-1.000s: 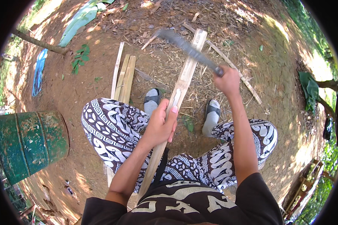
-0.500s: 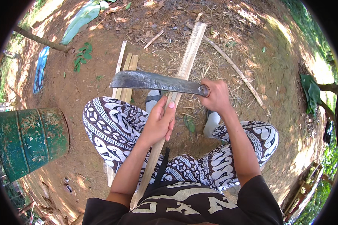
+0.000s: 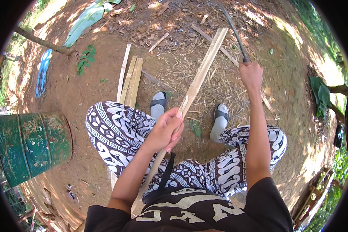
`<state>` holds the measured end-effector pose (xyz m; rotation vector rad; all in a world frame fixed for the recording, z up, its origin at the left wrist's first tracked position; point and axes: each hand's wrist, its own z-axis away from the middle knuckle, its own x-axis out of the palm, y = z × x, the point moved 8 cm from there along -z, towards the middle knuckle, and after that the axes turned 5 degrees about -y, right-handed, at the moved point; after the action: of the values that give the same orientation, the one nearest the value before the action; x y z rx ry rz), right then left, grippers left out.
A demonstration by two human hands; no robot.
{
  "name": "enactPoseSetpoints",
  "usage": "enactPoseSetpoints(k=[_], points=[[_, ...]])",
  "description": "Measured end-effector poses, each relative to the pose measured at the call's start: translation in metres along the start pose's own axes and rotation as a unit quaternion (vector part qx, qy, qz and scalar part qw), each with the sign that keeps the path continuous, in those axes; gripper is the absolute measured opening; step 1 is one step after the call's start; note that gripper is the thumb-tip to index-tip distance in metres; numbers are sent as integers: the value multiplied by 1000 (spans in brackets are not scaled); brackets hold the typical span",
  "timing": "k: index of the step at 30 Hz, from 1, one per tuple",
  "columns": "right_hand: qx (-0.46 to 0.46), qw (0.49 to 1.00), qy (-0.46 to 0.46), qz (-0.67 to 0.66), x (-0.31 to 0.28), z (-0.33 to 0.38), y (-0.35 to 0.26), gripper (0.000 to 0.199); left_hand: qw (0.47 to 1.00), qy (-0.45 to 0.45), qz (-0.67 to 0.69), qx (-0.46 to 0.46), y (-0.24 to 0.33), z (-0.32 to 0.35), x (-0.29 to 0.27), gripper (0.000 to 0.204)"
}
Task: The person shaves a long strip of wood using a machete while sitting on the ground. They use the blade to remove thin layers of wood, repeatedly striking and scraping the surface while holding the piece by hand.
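Machete (image 3: 240, 42) swung away, wooden strip (image 3: 200, 75) turned edge-on

My right hand (image 3: 251, 75), closed round its handle (image 3: 246, 59), has cleared the wood, so nothing is being cut. My left hand (image 3: 166, 129) grips the pale, straight strip, slanting toward the ground's (image 3: 294, 96) far edge, whitish beyond my grip. The machete's tip is hard to make out.

Left grip (image 3: 166, 131) clenched — right grip (image 3: 251, 75) forward

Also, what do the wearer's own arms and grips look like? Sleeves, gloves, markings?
Left grip and right grip: no gloves, no rings visible. Forearms bare, no watch or band seen. Sleeves short, black, no print visible.
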<state>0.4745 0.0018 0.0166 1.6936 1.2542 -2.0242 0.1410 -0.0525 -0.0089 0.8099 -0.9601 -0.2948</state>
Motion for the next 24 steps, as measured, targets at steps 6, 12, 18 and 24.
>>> enactPoseSetpoints(k=[6,12,18,24], points=[[-56,973,-39,-218,18,57,-30,22,987,-55,141,47,12,0,-1,28],[-134,956,-46,-256,8,88,-47,22,984,-57,160,55,16,1,-2,33],[-305,926,-132,-180,14,123,-91,10,998,-7,-10,59,13,-5,-4,40],[-338,932,-124,-49,22,120,-90,9,991,78,-106,20,3,-6,-8,34]])
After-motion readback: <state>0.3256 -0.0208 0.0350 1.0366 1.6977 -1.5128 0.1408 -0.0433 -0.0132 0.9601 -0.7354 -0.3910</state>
